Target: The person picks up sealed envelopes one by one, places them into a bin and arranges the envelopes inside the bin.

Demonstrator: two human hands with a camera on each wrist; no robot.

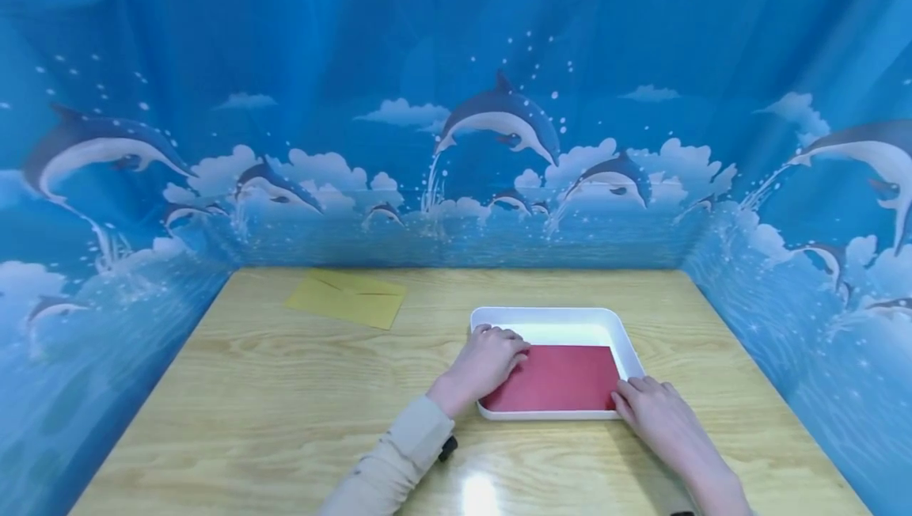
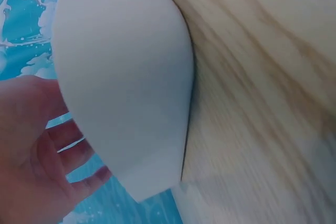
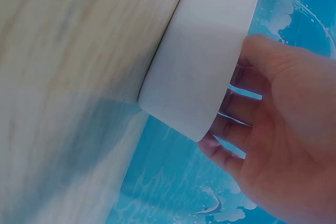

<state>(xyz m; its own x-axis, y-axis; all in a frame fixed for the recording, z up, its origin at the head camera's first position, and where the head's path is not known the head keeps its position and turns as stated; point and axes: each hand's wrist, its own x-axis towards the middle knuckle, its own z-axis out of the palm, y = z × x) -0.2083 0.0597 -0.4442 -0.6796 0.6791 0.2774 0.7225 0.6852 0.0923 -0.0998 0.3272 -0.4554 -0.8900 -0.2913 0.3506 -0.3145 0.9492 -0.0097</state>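
A flat red rectangular paper piece (image 1: pixel 559 380), perhaps an envelope, is inside a shallow white tray (image 1: pixel 613 326). My left hand (image 1: pixel 492 366) reaches over the tray's left side, its bent fingers holding the paper by the left edge. At the near right corner, my right hand (image 1: pixel 655 413) holds the paper with finger and thumb tips. Close up in the left wrist view, the tray's outer wall (image 2: pixel 126 77) hides the fingertips of that hand (image 2: pixel 37 150). The right wrist view likewise shows the right hand (image 3: pixel 278 114) reaching past the wall (image 3: pixel 194 61).
A yellow envelope (image 1: pixel 349 297) lies at the back left of the wooden table (image 1: pixel 285 389), flap side up. A blue curtain (image 1: pixel 456 25) with dolphins borders the table at the back and both sides. Part of a black object (image 1: pixel 447 448) shows beside the left sleeve.
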